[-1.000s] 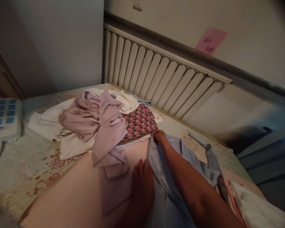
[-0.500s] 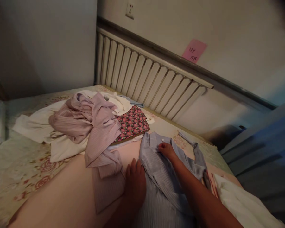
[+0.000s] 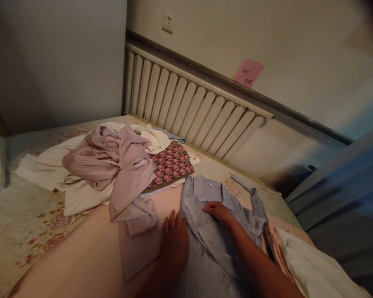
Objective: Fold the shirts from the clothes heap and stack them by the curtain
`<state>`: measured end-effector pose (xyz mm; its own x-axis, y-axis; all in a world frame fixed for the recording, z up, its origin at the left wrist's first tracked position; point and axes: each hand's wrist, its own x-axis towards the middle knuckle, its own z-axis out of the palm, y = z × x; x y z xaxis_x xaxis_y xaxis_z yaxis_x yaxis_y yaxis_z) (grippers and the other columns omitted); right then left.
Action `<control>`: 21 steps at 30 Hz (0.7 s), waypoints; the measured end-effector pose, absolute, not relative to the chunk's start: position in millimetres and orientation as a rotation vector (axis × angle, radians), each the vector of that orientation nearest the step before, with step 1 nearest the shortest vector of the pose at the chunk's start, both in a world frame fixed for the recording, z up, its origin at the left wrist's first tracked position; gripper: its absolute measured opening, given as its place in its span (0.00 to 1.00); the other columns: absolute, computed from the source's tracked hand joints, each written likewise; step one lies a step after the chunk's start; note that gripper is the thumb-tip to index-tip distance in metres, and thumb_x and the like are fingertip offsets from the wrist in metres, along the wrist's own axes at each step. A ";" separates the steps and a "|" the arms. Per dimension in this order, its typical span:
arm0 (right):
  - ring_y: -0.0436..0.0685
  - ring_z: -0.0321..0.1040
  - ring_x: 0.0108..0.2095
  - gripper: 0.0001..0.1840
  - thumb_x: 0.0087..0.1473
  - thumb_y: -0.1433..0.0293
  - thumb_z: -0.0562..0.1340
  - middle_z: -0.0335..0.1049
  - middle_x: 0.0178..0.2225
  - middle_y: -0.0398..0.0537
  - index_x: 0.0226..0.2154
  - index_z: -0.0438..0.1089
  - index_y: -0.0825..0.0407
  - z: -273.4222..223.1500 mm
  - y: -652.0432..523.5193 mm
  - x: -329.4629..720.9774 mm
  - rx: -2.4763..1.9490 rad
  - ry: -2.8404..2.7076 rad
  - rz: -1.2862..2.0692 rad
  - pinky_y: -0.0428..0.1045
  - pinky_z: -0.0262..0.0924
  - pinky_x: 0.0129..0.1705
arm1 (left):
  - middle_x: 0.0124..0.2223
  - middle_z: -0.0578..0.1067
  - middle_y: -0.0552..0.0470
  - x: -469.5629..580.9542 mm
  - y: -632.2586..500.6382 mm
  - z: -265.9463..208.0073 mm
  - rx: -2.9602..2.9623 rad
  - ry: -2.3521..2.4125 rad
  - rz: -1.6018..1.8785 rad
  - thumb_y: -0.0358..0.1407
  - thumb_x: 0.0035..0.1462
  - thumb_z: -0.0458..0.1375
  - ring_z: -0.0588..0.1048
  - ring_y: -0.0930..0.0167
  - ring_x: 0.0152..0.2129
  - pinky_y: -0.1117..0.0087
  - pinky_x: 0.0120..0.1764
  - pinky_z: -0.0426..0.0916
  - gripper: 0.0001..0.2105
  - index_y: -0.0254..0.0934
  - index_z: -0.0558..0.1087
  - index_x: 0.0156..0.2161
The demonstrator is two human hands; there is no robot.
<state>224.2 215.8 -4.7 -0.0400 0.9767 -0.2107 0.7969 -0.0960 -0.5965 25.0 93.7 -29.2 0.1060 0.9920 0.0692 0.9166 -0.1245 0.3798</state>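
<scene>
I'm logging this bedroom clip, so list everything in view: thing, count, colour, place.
Striped button shirt: one, pale blue, flat on bed, near.
Crumpled striped shirt: one, mauve, on the pile.
White cloths: several, under the mauve shirt.
Floral patterned fabric: one, red, beside pile.
Floral bedsheet: one, cream.
Slatted headboard: one, cream, against wall.
Sticky note: one, pink, wall.
Wall socket: one, white.
Left hand: flat on blue shirt's edge.
Right hand: on shirt front.

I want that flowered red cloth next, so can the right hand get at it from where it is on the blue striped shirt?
Probably yes. The right hand rests on the blue striped shirt, and the flowered red cloth lies just beyond the collar, its near side uncovered; only its far-left edge sits under the mauve shirt.
</scene>
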 end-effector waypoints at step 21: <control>0.55 0.67 0.33 0.06 0.48 0.72 0.58 0.73 0.30 0.50 0.30 0.70 0.51 -19.5 193.5 221.3 -2.101 -1.894 0.173 0.45 0.50 0.32 | 0.64 0.62 0.45 25.0 91.9 -30.4 2.139 1.890 0.512 0.33 0.61 0.46 0.52 0.56 0.63 0.50 0.62 0.49 0.19 0.36 0.70 0.55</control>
